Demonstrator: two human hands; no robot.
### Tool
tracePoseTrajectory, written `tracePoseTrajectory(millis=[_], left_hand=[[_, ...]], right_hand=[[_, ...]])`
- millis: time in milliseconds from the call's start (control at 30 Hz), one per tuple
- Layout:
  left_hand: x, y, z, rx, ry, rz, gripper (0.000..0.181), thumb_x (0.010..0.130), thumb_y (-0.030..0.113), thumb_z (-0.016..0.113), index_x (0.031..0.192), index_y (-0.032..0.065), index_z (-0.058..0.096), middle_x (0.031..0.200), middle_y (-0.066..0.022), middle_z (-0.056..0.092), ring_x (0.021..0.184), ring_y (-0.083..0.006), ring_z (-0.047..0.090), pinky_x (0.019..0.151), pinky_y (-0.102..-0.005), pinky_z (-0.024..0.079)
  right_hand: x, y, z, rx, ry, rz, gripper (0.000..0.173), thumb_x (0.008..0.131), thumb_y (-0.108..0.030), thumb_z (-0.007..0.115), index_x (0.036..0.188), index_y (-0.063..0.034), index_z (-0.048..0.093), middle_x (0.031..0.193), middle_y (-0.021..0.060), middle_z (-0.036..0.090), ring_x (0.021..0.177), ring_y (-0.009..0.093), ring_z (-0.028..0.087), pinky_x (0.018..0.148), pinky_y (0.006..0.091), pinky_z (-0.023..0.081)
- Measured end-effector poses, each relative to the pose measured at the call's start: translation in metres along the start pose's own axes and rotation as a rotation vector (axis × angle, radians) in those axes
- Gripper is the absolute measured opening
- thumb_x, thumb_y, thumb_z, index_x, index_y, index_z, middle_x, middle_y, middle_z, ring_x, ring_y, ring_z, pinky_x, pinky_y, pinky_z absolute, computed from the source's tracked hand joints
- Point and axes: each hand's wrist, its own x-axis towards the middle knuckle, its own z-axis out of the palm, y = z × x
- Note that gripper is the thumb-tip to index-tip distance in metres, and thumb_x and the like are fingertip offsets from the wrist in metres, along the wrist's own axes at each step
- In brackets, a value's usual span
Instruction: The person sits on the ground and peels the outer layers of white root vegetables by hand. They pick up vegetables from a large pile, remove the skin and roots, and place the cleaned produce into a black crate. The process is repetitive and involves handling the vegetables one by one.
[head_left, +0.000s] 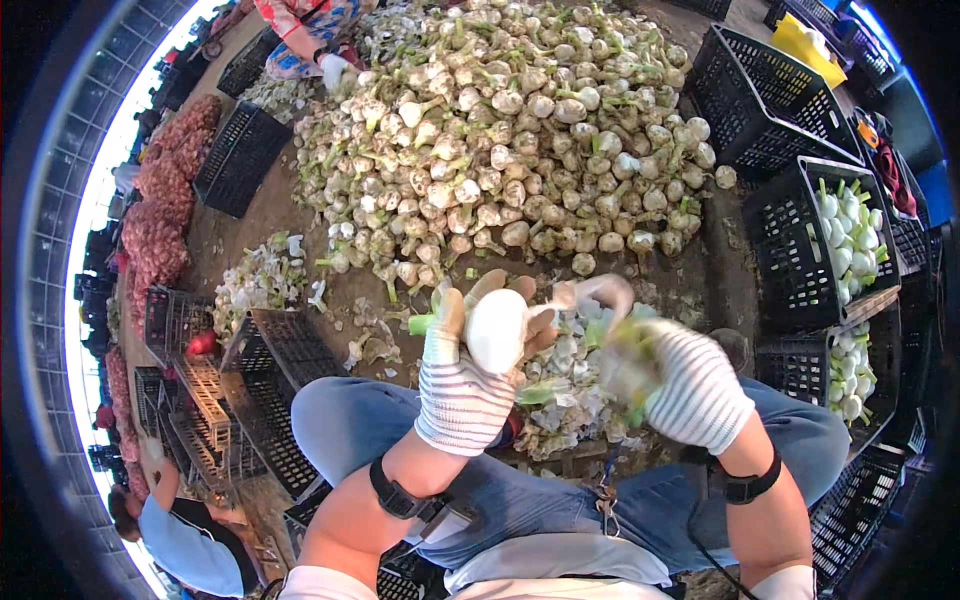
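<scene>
My left hand (469, 367), in a striped glove, grips a peeled white garlic bulb (496, 331) with a short green stem end sticking out to the left. To its right, my right hand (686, 382), in a matching glove, is closed around a blurred bunch of peeled skins and leaves (634, 360); blur hides whether a tool is among them. A pile of garlic skins (562, 405) lies below, between my knees. Ahead spreads a large heap of unpeeled garlic bulbs (510, 150) with cut stems.
Black plastic crates (787, 240) at right hold peeled garlic; others (244, 159) stand at left. Pink net sacks (157, 210) line the far left. Another person's gloved hand (335, 73) touches the heap's upper left. A person in a blue top (191, 547) is at lower left.
</scene>
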Motion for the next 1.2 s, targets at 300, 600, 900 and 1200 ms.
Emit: tracePoseTrajectory(millis=[300,600,900,1200], left_hand=[[-0.022,-0.010,0.007,0.410,-0.205,0.176,0.066,0.088,0.050,0.060,0.135,0.0044,0.048,0.126,-0.0167,0.057,0.115,-0.0281,0.056,0.101,-0.0408,0.043],[-0.020,-0.010,0.005,0.443,-0.225,0.249,0.063,0.088,0.051,0.060,0.124,-0.0009,0.057,0.110,-0.0095,0.055,0.102,-0.0237,0.058,0.090,-0.0362,0.049],[-0.008,-0.008,0.004,-0.063,-0.081,-0.042,0.043,0.089,0.030,0.054,0.124,0.0051,0.057,0.101,-0.0140,0.066,0.093,-0.0335,0.065,0.090,-0.0485,0.052],[-0.008,-0.004,-0.001,-0.181,-0.285,-0.078,0.048,0.085,0.028,0.057,0.127,0.0047,0.056,0.105,-0.0125,0.065,0.099,-0.0303,0.060,0.100,-0.0488,0.044]], right_hand=[[0.008,-0.034,0.019,0.293,0.026,-0.444,0.066,0.074,-0.021,0.075,0.127,0.0067,0.046,0.114,0.0270,0.056,0.107,0.043,0.055,0.094,0.0427,0.045],[0.001,-0.043,0.025,0.276,-0.008,-0.068,0.024,0.080,-0.018,0.072,0.100,-0.0039,0.069,0.078,0.0163,0.066,0.072,0.034,0.064,0.065,0.0385,0.051],[-0.008,-0.044,0.037,0.554,0.036,-0.040,0.014,0.085,-0.012,0.067,0.091,0.0002,0.068,0.073,0.0113,0.065,0.064,0.018,0.061,0.060,0.0295,0.049],[-0.008,-0.033,0.046,0.854,-0.153,0.262,0.020,0.088,-0.014,0.066,0.098,0.0033,0.065,0.078,0.0025,0.063,0.072,0.006,0.054,0.062,0.0245,0.047]])
